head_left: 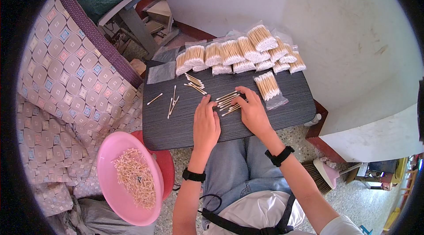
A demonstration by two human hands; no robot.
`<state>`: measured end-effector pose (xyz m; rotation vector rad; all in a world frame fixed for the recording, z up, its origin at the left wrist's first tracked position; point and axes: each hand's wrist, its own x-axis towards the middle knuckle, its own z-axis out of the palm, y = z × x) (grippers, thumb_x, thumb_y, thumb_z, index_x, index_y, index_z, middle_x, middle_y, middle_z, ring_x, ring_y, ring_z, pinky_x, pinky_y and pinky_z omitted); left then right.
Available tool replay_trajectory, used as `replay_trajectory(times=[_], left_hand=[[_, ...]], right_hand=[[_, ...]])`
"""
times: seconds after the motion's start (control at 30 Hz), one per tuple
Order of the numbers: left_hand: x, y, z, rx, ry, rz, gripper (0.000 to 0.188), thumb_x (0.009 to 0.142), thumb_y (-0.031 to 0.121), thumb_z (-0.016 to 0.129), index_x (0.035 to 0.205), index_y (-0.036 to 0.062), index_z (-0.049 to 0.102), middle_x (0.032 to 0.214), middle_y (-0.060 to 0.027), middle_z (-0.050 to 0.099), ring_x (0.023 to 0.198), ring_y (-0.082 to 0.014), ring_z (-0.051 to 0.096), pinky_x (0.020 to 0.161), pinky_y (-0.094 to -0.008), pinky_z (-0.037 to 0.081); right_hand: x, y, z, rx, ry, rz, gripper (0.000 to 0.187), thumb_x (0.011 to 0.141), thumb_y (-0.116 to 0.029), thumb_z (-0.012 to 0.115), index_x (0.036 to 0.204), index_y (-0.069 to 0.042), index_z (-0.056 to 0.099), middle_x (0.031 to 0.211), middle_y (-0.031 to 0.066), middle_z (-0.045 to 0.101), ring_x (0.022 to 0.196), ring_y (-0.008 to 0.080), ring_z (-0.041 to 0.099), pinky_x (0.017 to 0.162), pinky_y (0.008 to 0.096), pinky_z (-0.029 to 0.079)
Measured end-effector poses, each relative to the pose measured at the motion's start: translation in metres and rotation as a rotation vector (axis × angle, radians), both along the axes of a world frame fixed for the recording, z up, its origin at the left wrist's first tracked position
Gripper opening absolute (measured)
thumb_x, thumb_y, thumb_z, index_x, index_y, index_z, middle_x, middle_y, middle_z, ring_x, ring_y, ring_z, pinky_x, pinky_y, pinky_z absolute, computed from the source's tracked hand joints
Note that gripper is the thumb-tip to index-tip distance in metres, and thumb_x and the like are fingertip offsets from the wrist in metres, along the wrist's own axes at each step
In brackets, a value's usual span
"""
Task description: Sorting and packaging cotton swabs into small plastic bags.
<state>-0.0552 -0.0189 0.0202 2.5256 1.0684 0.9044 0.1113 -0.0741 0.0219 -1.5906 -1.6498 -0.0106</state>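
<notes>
Between my hands a small row of cotton swabs point(226, 100) lies on the dark table. My left hand point(206, 120) rests at the swabs' left ends, its fingers stretched out and holding nothing. On the other side, my right hand point(252, 110) bends its thumb and fingers around the right ends, partly hiding them. Just right of that hand is a clear bag of cotton swabs point(267, 86). Loose swabs point(194, 83) lie beyond my left hand, with several more point(173, 102) farther left.
Filled clear bags of cotton swabs point(232, 52) are stacked along the table's far edge. Flat clear bags point(161, 72) lie at the far left. A pink basin point(107, 177) of loose swabs sits on a red stool point(166, 171). A wall point(353, 49) borders the right.
</notes>
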Motion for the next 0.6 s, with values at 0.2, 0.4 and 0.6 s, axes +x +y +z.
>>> replay_trajectory(times=[0.2,0.4,0.6], left_hand=[[0.0005,-0.0007,0.0,-0.002,-0.009,0.009,0.024,0.089,0.002,0.049,0.114,0.0021,0.048,0.136,-0.0195,0.046,0.127,-0.0372,0.043,0.105,-0.0451,0.035],[0.0013,-0.0003,0.0003,-0.005,-0.004,0.006,0.024,0.09,0.003,0.049,0.114,0.0024,0.048,0.136,-0.0192,0.046,0.127,-0.0374,0.043,0.105,-0.0453,0.035],[0.0006,-0.0003,-0.0005,0.006,-0.005,0.013,0.023,0.09,0.003,0.05,0.113,0.0028,0.048,0.136,-0.0186,0.046,0.127,-0.0369,0.043,0.105,-0.0453,0.035]], right_hand=[[-0.0019,-0.0007,0.0041,-0.001,0.056,-0.028,0.025,0.07,0.012,0.053,0.089,-0.003,0.06,0.121,0.0154,0.051,0.112,0.0354,0.051,0.091,0.0412,0.047],[-0.0005,-0.0021,0.0045,0.02,0.045,-0.028,0.025,0.07,0.014,0.053,0.087,-0.002,0.059,0.121,0.0161,0.05,0.111,0.035,0.051,0.086,0.0399,0.05],[-0.0009,-0.0032,0.0059,0.056,0.034,-0.065,0.022,0.07,0.014,0.053,0.084,-0.002,0.058,0.12,0.0153,0.051,0.111,0.0344,0.051,0.084,0.039,0.05]])
